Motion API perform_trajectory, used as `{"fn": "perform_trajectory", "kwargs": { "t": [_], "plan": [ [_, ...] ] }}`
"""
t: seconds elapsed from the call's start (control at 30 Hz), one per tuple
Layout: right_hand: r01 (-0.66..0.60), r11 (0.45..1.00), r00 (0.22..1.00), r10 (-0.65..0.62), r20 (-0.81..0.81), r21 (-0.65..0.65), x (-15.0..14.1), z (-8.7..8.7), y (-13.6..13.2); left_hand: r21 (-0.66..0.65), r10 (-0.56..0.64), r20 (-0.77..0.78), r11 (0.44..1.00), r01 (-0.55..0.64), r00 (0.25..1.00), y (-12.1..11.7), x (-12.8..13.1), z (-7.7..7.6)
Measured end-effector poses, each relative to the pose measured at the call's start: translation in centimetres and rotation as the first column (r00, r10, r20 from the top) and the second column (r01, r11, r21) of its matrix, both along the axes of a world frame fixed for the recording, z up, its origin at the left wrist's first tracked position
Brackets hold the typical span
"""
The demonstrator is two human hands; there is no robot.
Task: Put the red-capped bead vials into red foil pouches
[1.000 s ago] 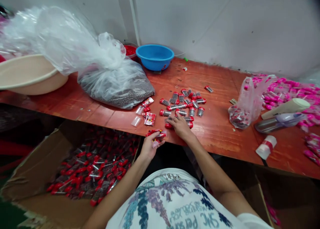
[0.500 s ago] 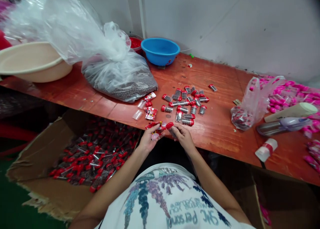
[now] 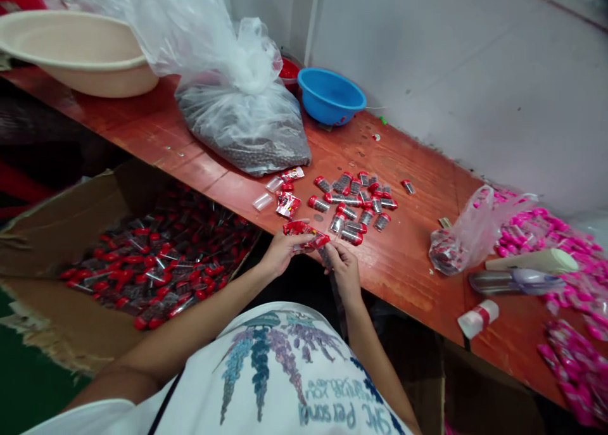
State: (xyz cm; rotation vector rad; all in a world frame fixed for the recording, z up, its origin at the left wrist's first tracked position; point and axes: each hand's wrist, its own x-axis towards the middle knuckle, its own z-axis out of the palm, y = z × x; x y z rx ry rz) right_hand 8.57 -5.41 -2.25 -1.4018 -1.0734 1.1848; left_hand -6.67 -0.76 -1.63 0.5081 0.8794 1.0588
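Note:
At the table's front edge, my left hand (image 3: 280,254) is closed on red printed wrappers (image 3: 295,228). My right hand (image 3: 346,271) pinches a small red-capped bottle (image 3: 326,255) with dark contents, its capped end against the wrappers; fingers partly cover it. Just beyond my hands, several similar small bottles (image 3: 350,201) with red caps and dark beads lie loosely on the tabletop. To their left are a red printed packet (image 3: 287,204) and clear empty tubes (image 3: 263,201).
A knotted clear bag (image 3: 247,128) of dark beads stands behind, beside a blue basin (image 3: 331,96) and a cream basin (image 3: 109,74). Below left, a cardboard box (image 3: 57,232) holds many red-capped bottles. Pink items (image 3: 527,229) and a small plastic bag (image 3: 456,245) lie right.
The view has turned and tilted. The red-capped bottle in my right hand has come up against the wrappers in my left hand, and its cap is now less visible.

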Motion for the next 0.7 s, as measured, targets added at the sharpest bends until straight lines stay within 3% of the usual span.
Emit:
{"fn": "perform_trajectory", "kwargs": {
  "t": [0.3, 0.5, 0.7],
  "plan": [
    [-0.081, 0.994, 0.991, 0.073, 0.113, 0.072, -0.2, 0.4, -0.2, 0.135, 0.058, -0.028, 0.989, -0.053, 0.998, -0.3, 0.8, -0.3],
    [-0.078, 0.995, 0.993, 0.072, 0.091, 0.058, -0.1, 0.2, -0.3, 0.159, 0.046, -0.019, 0.986, -0.042, 0.999, -0.6, 0.8, -0.2],
    [-0.178, 0.982, 0.983, 0.174, 0.054, 0.065, 0.4, 1.3, -0.4, 0.211, 0.097, -0.009, 0.973, -0.093, 0.995, -1.3, 0.9, 0.5]
  ]
}}
